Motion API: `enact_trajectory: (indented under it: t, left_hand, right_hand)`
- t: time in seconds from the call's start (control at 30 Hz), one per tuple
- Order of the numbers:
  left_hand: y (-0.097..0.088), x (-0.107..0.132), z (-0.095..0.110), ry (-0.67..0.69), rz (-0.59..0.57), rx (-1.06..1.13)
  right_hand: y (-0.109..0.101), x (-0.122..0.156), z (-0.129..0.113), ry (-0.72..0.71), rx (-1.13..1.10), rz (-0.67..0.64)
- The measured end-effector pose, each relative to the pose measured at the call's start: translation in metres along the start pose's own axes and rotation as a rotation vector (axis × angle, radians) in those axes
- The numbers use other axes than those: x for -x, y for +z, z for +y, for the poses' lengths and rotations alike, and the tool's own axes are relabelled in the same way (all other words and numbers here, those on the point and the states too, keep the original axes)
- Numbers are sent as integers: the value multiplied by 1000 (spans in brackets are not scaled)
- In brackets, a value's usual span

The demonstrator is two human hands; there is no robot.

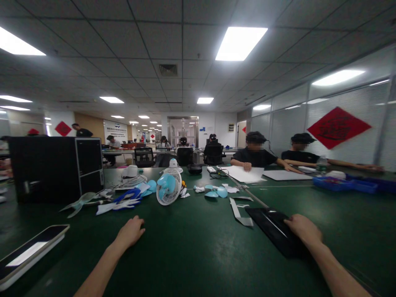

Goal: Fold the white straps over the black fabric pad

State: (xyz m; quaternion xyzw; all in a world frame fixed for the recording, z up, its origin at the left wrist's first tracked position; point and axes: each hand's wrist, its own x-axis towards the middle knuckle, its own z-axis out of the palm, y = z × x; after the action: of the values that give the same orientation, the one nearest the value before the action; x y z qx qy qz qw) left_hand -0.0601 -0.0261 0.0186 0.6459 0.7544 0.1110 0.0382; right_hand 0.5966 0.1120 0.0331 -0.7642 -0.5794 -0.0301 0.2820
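Note:
My left hand (131, 231) rests low over the green tabletop (192, 243), its fingers curled in and nothing visible in them. On the right, my right hand (305, 229) grips the near right edge of a glossy black flat panel (275, 231); its exact kind is unclear and most of the fingers are hidden. Just beyond the panel lie cut white paper strips (239, 214). Ahead of my left hand, a small white fan with blue blades (168, 187) stands tilted, with blue-and-white gloves (122, 202) to its left.
A black computer tower (55, 169) stands at the left, with a phone-like slab (32, 251) nearer me. Loose blue fan blades (215, 192) lie mid-table. Two people sit across at the right by white sheets (244, 173) and blue trays (346, 184).

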Motion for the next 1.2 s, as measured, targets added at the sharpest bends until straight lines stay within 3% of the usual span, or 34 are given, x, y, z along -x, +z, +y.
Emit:
enact_trajectory:
  t: [0.1, 0.27, 0.4, 0.63, 0.8, 0.97, 1.2]
  left_hand:
    - [3, -2, -2, 8, 25, -24]
    - [6, -6, -6, 26, 24, -19]
    - [6, -8, -6, 11, 18, -15]
    - [2, -1, 0, -14, 24, 5]
    - [-2, 2, 6, -1, 63, 20]
    - [-5, 1, 25, 129, 146, 122]
    - [7, 8, 70, 318, 75, 325]
  right_hand:
    - [-11, 2, 2, 110, 37, -78]
    - [-31, 13, -18, 57, 8, 102]
    - [-29, 31, -65, -160, -99, 112]
    - [-9, 97, -177, -667, -218, -164]
    - [13, 133, -226, -870, -203, -356]
    - [30, 152, -250, -925, -185, -437]
    - [36, 161, -256, -949, -258, -492]
